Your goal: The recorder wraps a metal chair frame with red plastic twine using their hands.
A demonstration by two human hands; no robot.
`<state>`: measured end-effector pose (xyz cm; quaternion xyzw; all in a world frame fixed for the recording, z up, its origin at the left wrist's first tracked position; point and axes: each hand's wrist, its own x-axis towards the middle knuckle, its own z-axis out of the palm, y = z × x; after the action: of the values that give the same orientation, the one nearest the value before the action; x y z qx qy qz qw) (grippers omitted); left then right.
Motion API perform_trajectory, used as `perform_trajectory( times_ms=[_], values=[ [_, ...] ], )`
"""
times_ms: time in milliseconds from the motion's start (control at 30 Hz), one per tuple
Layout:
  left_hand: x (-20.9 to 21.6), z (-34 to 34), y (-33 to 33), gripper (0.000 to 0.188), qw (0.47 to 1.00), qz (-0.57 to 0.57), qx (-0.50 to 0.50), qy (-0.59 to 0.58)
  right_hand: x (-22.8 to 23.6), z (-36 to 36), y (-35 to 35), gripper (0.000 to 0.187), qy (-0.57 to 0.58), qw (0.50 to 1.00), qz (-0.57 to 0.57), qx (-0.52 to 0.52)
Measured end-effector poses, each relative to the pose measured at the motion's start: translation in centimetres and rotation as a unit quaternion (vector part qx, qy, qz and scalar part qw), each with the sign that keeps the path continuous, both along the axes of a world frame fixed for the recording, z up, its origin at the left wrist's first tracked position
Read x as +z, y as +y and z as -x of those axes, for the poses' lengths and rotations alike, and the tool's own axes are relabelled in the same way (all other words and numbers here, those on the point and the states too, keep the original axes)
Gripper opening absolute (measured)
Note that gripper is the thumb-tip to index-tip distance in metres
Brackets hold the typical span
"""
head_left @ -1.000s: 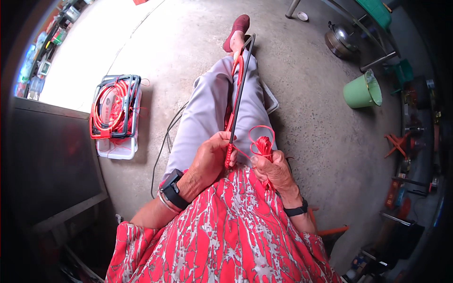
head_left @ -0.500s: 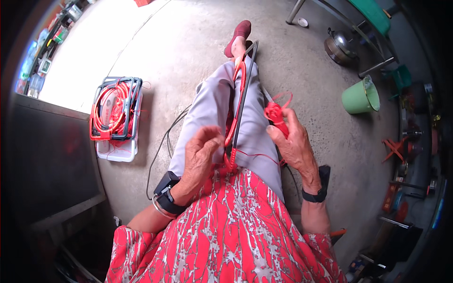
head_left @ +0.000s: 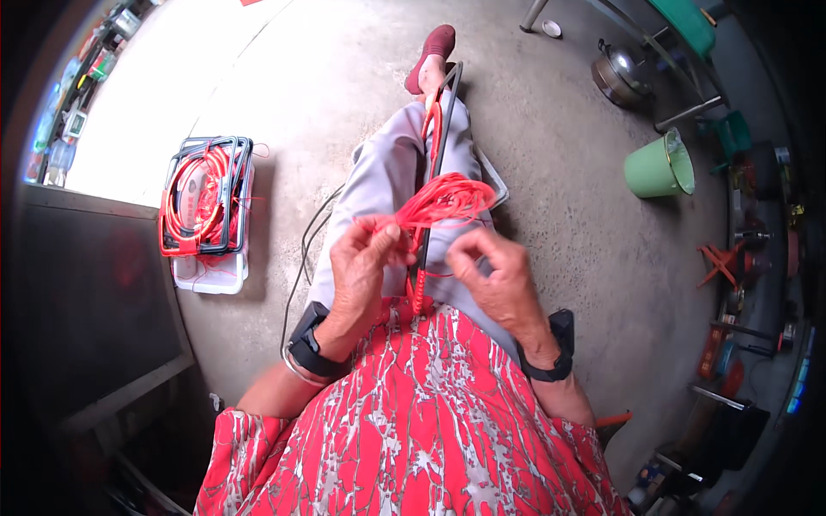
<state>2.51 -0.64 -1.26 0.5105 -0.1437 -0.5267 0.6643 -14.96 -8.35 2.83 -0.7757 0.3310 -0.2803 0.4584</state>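
Observation:
My left hand (head_left: 363,258) pinches one end of a looped bundle of red cord (head_left: 452,198), whose loops fan out to the right above my lap. My right hand (head_left: 499,279) is close by, fingers curled in below the loops; whether a strand lies in them I cannot make out. Between my legs a narrow black frame (head_left: 440,163) stands nearly edge-on. Red cord is coiled tightly round its near end (head_left: 420,292), and red tubing (head_left: 435,138) runs along its far part. A thin red strand stretches from the coiled part toward my right hand.
On the floor at left, a white tray (head_left: 215,279) bears black frames (head_left: 245,181) with red tubing and cord. A dark cable (head_left: 305,245) lies beside my leg. To the right are a green bucket (head_left: 651,169), a metal pot (head_left: 621,73) and a cluttered shelf (head_left: 757,284).
The red cord bundle has passed from my right hand to my left, and its loops are now spread out. My right hand has moved left and inward, toward the frame.

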Motion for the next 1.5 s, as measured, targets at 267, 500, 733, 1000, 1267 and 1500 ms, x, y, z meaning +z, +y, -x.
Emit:
perform_trajectory(
  times_ms=[267, 500, 733, 1000, 1267, 1500],
  values=[
    [0.1, 2.0, 0.7, 0.007, 0.976, -0.167, -0.050, 0.130, -6.6, 0.4, 1.0, 0.021, -0.070, 0.990, -0.116, 0.028],
    [0.6, 1.7, 1.0, 0.009, 0.974, -0.158, -0.140, 0.085, -5.8, 0.5, 0.9, 0.034, 0.045, 0.992, 0.107, 0.049],
    [0.4, 2.8, 1.9, 0.018, 0.989, -0.056, -0.139, -0.006, -1.3, 4.1, -0.3, 0.032, 0.119, 0.970, 0.200, -0.067],
    [0.1, 3.2, 2.3, 0.020, 0.978, -0.044, -0.205, 0.022, 5.2, 7.1, 0.4, 0.025, -0.345, 0.897, -0.276, -0.008],
    [1.5, 2.1, 2.4, 0.019, 0.977, -0.043, -0.153, 0.142, 6.7, 20.9, 2.5, 0.020, -0.427, 0.859, -0.257, -0.114],
    [0.7, 2.2, 2.4, 0.022, 0.981, -0.022, -0.178, 0.080, 1.6, 11.5, 3.5, 0.032, 0.021, 0.933, -0.256, -0.252]
  ],
)
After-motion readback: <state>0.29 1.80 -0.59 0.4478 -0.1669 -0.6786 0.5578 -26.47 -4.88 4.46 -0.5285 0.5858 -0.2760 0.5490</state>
